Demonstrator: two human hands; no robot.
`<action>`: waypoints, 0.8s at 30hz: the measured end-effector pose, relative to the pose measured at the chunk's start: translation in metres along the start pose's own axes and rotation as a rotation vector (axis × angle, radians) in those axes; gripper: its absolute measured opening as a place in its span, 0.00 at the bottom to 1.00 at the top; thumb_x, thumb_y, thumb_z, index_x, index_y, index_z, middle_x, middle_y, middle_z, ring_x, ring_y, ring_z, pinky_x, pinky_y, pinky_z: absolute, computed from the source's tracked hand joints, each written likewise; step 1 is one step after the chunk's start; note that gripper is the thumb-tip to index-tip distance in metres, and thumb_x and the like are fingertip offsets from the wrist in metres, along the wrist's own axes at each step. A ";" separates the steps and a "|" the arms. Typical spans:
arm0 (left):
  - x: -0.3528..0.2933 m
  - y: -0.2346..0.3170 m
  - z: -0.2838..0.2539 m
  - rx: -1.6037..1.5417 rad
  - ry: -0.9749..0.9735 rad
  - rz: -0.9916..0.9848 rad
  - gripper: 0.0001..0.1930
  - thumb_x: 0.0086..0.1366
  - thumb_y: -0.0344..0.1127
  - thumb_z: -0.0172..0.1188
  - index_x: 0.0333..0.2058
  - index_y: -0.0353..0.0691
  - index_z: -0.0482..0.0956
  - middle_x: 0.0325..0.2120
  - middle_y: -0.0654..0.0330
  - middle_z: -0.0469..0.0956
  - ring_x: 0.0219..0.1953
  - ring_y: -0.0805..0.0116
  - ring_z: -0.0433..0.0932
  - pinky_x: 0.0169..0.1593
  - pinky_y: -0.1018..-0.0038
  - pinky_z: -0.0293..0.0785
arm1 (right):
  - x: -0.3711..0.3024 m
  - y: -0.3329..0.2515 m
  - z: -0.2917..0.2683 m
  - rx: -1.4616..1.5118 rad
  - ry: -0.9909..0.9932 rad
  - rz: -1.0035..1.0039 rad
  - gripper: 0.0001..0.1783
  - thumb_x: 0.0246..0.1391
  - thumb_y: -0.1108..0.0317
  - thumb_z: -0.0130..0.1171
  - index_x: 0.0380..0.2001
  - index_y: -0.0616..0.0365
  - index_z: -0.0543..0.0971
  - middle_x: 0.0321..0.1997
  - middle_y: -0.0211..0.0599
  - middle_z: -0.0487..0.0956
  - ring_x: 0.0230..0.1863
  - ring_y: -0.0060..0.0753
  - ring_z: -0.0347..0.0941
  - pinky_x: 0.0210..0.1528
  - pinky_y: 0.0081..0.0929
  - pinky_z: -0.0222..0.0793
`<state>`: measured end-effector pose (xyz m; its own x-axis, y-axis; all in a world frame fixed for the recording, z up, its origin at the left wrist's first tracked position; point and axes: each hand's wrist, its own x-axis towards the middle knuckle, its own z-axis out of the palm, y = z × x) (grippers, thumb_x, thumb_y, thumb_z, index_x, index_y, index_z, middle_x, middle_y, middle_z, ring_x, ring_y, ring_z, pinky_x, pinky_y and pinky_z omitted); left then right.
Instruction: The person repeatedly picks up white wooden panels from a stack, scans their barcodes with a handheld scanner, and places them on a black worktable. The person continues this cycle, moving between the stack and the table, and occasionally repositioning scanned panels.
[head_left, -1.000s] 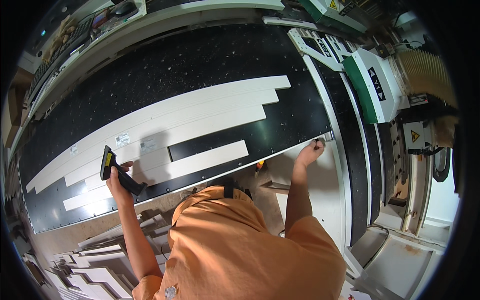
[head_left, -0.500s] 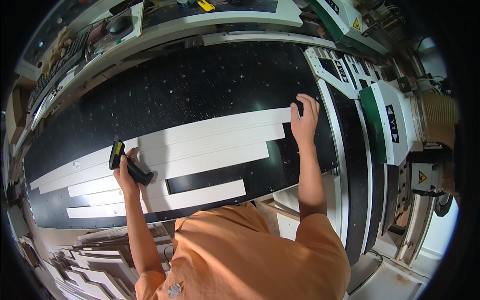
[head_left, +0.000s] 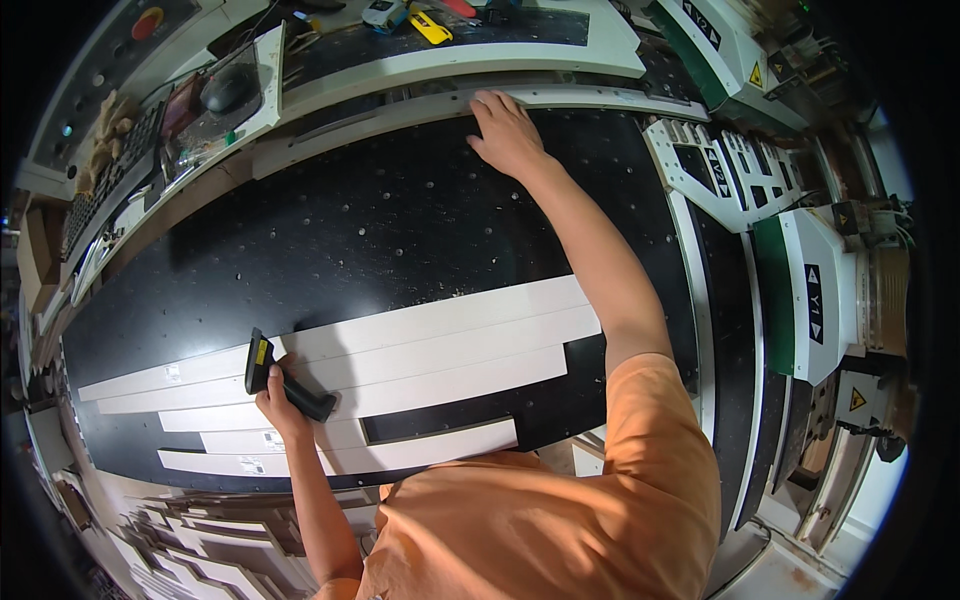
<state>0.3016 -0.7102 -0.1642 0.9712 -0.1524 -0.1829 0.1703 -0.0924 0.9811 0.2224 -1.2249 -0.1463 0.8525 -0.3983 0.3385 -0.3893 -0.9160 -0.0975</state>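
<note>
My left hand (head_left: 283, 405) is wrapped round a black handheld barcode scanner (head_left: 300, 393) with a yellow label, held over several long white strips of board (head_left: 440, 345). These strips lie side by side on a black machine bed (head_left: 350, 225) dotted with small holes. A few strips carry small labels. My right hand (head_left: 510, 132) stretches to the far edge of the bed, by a pale rail (head_left: 560, 97). Its fingers are extended, with nothing seen in them. Whether the fingertips touch the rail, I cannot tell.
Beyond the rail a second bed holds a yellow cutter (head_left: 430, 27). At far left are a keyboard (head_left: 120, 185), a mouse (head_left: 228, 90) and a red button (head_left: 147, 23). A green-and-white machine head (head_left: 805, 295) stands right. Stacked boards (head_left: 220, 540) lean at lower left.
My right hand has left the right end of the strips and reached forward and left to the far edge. The view has shifted; my left hand keeps the scanner over the strips.
</note>
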 end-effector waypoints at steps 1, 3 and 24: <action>0.000 0.000 0.000 0.002 0.000 0.001 0.18 0.70 0.41 0.57 0.42 0.27 0.81 0.35 0.57 0.83 0.33 0.76 0.71 0.41 0.75 0.67 | 0.012 -0.007 0.005 -0.001 -0.036 -0.010 0.30 0.56 0.60 0.66 0.58 0.63 0.73 0.68 0.45 0.68 0.70 0.48 0.60 0.70 0.43 0.60; -0.001 0.001 0.001 0.022 0.007 0.019 0.18 0.69 0.41 0.58 0.42 0.27 0.81 0.36 0.56 0.84 0.33 0.75 0.71 0.41 0.76 0.67 | 0.034 -0.021 0.014 0.022 -0.141 0.008 0.31 0.56 0.58 0.66 0.59 0.62 0.73 0.68 0.45 0.68 0.70 0.48 0.61 0.70 0.43 0.60; -0.004 0.009 0.004 0.042 0.009 -0.067 0.16 0.65 0.41 0.63 0.39 0.29 0.85 0.31 0.62 0.83 0.31 0.76 0.73 0.36 0.77 0.70 | 0.032 -0.134 0.046 0.240 -0.090 -0.286 0.21 0.64 0.64 0.55 0.60 0.47 0.77 0.59 0.45 0.72 0.60 0.54 0.68 0.64 0.45 0.67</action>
<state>0.2986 -0.7139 -0.1552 0.9594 -0.1358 -0.2471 0.2278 -0.1431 0.9631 0.3178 -1.1169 -0.1653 0.9463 -0.1179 0.3009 -0.0478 -0.9719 -0.2306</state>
